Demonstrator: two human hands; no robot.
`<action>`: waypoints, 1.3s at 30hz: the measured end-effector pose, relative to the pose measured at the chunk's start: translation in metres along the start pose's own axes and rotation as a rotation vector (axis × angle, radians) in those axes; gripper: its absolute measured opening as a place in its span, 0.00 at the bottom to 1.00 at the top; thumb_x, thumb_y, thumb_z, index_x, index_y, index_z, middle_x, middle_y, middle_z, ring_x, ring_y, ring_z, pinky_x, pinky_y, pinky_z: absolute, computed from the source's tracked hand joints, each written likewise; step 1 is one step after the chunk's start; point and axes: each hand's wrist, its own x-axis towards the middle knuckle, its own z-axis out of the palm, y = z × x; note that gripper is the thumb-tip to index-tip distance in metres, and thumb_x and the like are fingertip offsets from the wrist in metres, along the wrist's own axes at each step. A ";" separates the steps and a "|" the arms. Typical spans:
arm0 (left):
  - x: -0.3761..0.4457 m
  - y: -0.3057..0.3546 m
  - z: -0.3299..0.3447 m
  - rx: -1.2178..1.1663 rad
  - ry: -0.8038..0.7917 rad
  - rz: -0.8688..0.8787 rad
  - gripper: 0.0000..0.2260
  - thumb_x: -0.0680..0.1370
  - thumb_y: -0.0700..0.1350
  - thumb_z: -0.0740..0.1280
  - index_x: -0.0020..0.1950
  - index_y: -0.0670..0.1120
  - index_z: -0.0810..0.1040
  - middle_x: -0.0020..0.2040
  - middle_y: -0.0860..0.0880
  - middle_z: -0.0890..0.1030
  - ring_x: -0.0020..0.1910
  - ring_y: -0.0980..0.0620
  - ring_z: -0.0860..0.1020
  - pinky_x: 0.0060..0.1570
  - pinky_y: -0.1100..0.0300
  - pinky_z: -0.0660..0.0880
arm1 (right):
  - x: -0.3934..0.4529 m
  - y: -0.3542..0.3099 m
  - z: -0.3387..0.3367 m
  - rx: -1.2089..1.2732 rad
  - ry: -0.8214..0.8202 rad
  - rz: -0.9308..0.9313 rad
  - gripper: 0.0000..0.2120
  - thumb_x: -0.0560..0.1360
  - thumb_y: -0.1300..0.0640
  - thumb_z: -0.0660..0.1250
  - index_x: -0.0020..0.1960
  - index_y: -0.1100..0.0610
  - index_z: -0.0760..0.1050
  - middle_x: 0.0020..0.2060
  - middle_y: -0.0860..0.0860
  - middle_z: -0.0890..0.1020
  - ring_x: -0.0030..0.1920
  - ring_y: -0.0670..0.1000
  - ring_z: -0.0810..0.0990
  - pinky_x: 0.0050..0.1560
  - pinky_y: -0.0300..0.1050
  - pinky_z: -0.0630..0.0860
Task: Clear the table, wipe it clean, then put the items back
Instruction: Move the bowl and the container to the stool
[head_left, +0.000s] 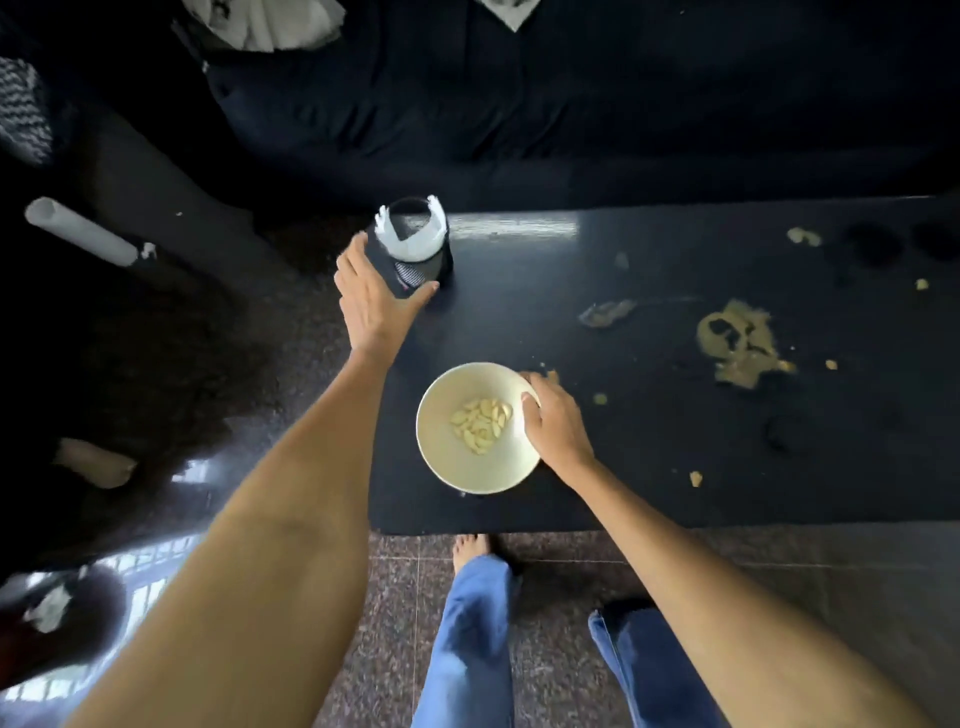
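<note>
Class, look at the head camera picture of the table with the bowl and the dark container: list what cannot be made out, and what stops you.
1. Dark container: its contents are too dark to tell, and the left hand covers its near side.
2. Bowl: the rim under the right hand is hidden.
3. Table: its right end is cut off by the frame edge.
4. Dark marks at the far right: too dim to identify.
</note>
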 end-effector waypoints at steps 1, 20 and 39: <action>0.014 0.004 0.004 -0.010 -0.031 0.020 0.46 0.64 0.56 0.76 0.73 0.42 0.57 0.69 0.44 0.64 0.69 0.43 0.64 0.65 0.52 0.65 | 0.005 0.000 -0.005 0.015 0.037 0.013 0.16 0.79 0.61 0.56 0.65 0.61 0.71 0.61 0.59 0.76 0.62 0.59 0.73 0.60 0.52 0.71; -0.012 0.085 0.057 0.061 -0.108 0.169 0.42 0.63 0.52 0.77 0.70 0.42 0.60 0.63 0.42 0.68 0.63 0.42 0.67 0.61 0.53 0.67 | -0.009 0.057 -0.082 0.348 0.508 0.404 0.15 0.77 0.65 0.56 0.61 0.63 0.72 0.54 0.62 0.79 0.56 0.62 0.76 0.56 0.56 0.74; -0.332 0.369 0.266 -0.003 -0.454 0.529 0.48 0.64 0.50 0.77 0.75 0.41 0.53 0.66 0.41 0.67 0.65 0.41 0.66 0.64 0.51 0.64 | -0.206 0.353 -0.313 0.375 0.859 0.676 0.17 0.77 0.67 0.57 0.65 0.63 0.71 0.58 0.63 0.78 0.59 0.62 0.76 0.57 0.54 0.73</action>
